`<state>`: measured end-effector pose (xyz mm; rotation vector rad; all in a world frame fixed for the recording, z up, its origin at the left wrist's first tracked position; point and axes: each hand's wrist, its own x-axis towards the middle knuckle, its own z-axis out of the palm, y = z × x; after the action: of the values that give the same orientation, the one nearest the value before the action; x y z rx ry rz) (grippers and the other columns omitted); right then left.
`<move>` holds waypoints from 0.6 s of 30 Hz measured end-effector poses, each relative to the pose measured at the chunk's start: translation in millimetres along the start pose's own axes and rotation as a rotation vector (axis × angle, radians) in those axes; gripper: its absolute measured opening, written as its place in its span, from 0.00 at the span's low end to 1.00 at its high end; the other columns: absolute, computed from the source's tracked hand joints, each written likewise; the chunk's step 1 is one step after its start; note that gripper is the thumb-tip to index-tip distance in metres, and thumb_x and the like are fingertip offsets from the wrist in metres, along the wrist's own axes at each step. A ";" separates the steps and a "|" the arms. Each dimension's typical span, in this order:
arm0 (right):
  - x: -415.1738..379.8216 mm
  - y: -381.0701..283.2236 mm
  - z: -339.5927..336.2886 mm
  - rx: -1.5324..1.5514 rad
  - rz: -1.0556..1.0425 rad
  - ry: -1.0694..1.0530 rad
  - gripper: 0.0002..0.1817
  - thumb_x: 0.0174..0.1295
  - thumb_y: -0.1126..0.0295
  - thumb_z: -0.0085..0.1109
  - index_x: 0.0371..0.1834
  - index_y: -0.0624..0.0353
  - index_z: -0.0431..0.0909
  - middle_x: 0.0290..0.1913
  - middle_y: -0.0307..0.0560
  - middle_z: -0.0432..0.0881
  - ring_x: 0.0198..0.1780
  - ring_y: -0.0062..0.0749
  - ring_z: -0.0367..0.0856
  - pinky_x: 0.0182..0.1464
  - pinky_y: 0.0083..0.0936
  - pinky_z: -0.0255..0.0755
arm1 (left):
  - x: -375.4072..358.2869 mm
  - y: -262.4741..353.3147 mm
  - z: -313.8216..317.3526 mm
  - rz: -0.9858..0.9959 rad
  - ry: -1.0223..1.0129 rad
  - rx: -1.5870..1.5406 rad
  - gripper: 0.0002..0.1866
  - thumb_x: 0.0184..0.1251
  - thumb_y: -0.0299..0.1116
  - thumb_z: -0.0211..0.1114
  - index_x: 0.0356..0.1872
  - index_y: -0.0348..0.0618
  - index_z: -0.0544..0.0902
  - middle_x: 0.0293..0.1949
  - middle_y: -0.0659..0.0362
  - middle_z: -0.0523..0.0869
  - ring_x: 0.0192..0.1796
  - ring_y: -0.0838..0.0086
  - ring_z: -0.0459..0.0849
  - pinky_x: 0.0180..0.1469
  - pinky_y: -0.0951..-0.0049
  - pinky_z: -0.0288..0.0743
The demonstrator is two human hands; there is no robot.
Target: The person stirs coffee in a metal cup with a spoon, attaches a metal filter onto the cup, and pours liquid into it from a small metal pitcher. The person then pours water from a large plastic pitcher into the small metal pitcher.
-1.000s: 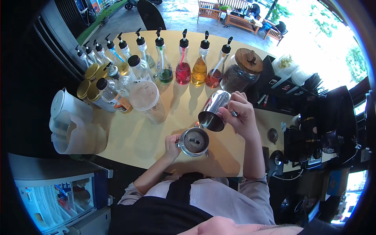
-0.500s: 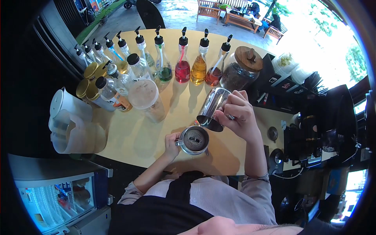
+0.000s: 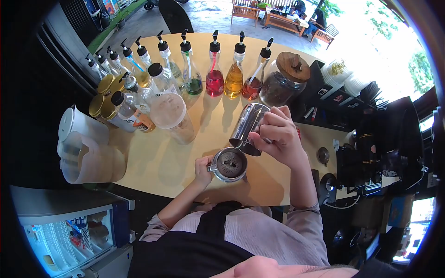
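My left hand (image 3: 202,169) is closed round the handle of a steel frothing pitcher (image 3: 213,167), at the near side of the counter. Inside it is brown liquid (image 3: 232,172) with small bubbles and a dark patch in the middle. My right hand (image 3: 279,136) grips a second steel pitcher (image 3: 247,125) by its handle side. This one is tilted, its mouth facing down and its rim just over the far edge of the lower pitcher. Whether liquid runs between them I cannot make out.
Behind stands a row of pump bottles, among them a red syrup bottle (image 3: 215,83) and an amber one (image 3: 234,83). A glass jar with a wooden lid (image 3: 293,67) is right of them. Left are a lidded plastic cup (image 3: 169,111) and plastic jugs (image 3: 88,157).
The tilted pitcher in my right hand has shifted slightly left over the lower one. My left hand and its pitcher stay nearly still; the view has turned a little.
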<state>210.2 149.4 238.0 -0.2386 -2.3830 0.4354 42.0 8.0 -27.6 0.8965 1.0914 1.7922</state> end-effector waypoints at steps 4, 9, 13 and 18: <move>0.2 -1.3 1.2 0.001 0.008 0.000 0.14 0.50 0.67 0.65 0.15 0.53 0.68 0.22 0.35 0.63 0.28 0.28 0.66 0.39 0.28 0.57 | 0.5 9.7 6.1 -0.011 0.046 0.146 0.25 0.61 0.41 0.41 0.25 0.27 0.79 0.20 0.60 0.79 0.24 0.80 0.73 0.27 0.78 0.66; 0.4 -1.5 1.3 -0.007 0.008 -0.015 0.14 0.51 0.67 0.65 0.16 0.53 0.69 0.22 0.35 0.63 0.28 0.29 0.66 0.39 0.28 0.57 | 1.7 10.0 9.5 0.015 0.052 0.179 0.25 0.60 0.42 0.41 0.24 0.27 0.79 0.19 0.60 0.78 0.23 0.80 0.71 0.26 0.77 0.64; 1.7 -4.5 0.5 0.004 0.002 -0.017 0.13 0.51 0.67 0.64 0.16 0.53 0.69 0.22 0.35 0.63 0.29 0.29 0.67 0.39 0.28 0.57 | 3.1 18.7 20.9 0.059 0.113 0.124 0.23 0.63 0.43 0.40 0.11 0.38 0.63 0.12 0.64 0.62 0.18 0.81 0.58 0.22 0.74 0.49; 1.9 -5.4 0.2 -0.007 -0.012 -0.022 0.13 0.51 0.67 0.64 0.16 0.53 0.69 0.22 0.35 0.63 0.29 0.29 0.67 0.39 0.28 0.57 | 2.6 16.5 21.5 0.078 0.141 0.151 0.24 0.63 0.42 0.40 0.11 0.38 0.63 0.12 0.64 0.62 0.18 0.81 0.58 0.21 0.74 0.48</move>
<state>208.4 144.9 241.0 -0.2241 -2.4063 0.4269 55.0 12.8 -4.2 0.9236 1.3127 1.8791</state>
